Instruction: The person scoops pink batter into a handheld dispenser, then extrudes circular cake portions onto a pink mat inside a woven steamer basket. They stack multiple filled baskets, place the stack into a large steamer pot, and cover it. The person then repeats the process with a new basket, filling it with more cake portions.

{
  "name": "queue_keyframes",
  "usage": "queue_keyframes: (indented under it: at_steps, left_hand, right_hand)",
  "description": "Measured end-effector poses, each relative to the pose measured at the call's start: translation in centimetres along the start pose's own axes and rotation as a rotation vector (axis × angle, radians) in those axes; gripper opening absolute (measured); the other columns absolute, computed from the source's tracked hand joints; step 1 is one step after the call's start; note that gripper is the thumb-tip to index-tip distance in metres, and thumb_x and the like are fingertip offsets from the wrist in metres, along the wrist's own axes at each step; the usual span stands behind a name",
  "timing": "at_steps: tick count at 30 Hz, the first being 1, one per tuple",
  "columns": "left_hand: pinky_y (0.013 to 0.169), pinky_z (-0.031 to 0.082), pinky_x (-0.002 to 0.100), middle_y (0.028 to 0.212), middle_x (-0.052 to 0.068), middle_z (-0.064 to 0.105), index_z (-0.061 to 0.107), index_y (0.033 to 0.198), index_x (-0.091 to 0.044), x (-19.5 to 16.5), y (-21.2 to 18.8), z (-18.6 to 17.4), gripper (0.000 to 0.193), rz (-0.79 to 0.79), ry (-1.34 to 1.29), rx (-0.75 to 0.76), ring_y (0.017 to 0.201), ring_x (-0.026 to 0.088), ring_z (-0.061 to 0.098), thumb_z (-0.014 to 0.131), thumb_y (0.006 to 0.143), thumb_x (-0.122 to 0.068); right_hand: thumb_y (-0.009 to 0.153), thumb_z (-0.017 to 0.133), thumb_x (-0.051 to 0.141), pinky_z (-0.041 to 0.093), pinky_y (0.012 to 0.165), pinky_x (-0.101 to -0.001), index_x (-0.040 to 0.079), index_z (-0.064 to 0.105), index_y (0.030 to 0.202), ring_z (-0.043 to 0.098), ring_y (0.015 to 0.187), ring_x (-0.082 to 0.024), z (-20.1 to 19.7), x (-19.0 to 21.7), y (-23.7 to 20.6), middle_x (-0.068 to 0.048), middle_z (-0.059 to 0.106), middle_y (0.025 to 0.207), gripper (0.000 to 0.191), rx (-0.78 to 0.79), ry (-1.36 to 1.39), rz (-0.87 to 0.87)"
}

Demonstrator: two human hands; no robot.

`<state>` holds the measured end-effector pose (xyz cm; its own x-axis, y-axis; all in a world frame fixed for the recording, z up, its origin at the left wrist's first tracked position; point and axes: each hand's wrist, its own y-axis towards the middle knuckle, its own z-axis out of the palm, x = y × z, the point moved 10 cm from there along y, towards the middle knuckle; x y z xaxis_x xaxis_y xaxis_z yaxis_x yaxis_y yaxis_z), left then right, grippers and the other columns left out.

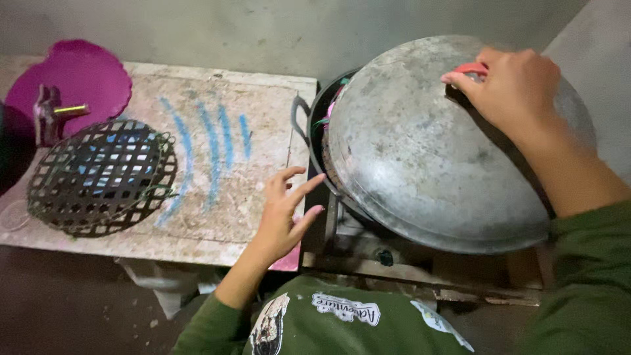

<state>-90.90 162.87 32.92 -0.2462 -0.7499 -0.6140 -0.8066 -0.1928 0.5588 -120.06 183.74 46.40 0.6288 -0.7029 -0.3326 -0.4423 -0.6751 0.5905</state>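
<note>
A big grey metal lid (420, 151) sits tilted over a dark pot (317, 112) on a stove. My right hand (509, 89) grips the lid's red knob (470, 68) near its top. My left hand (284, 213) hovers with fingers apart just left of the pot, over the edge of the worn counter slab (217, 197); it holds nothing. The pot's contents are mostly hidden by the lid; a bit of pink and green shows at the gap.
A round black woven grid (102, 176) lies on the left of the counter. Behind it is a magenta plastic basin (79, 75) with a small brass tap (56, 113). Blue chalk strokes (210, 148) mark the slab. The stove frame (420, 266) stands below the pot.
</note>
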Motion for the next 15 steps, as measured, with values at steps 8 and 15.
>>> queue_keyframes:
  at_steps: [8, 15]
  left_hand:
    - [0.114, 0.031, 0.054, 0.15, 0.023, 0.04, 0.062, 0.142, -0.023, 1.1, -1.6, 2.3, 0.055, 0.006, 0.05, 0.038, 0.136, 0.044, 0.035, 0.076, 0.088, -0.025]
    - [0.114, 0.033, 0.053, 0.15, 0.022, 0.04, 0.063, 0.141, -0.025, 2.6, -1.7, 2.9, 0.05, -0.017, 0.086, 0.046, 0.137, 0.045, 0.034, 0.074, 0.091, -0.026]
  right_hand:
    - [0.098, 0.074, 0.069, 0.046, 0.054, -0.0421, 0.008, 0.076, 0.081, 0.061, 0.053, -0.029, 5.6, 2.2, 1.9, -0.01, 0.065, 0.065, 0.063, 0.132, 0.129, 0.076]
    - [0.1, 0.079, 0.066, 0.048, 0.059, -0.0449, 0.006, 0.076, 0.085, 0.063, 0.06, -0.033, 8.0, 2.9, 1.8, -0.014, 0.066, 0.069, 0.062, 0.102, 0.214, 0.124]
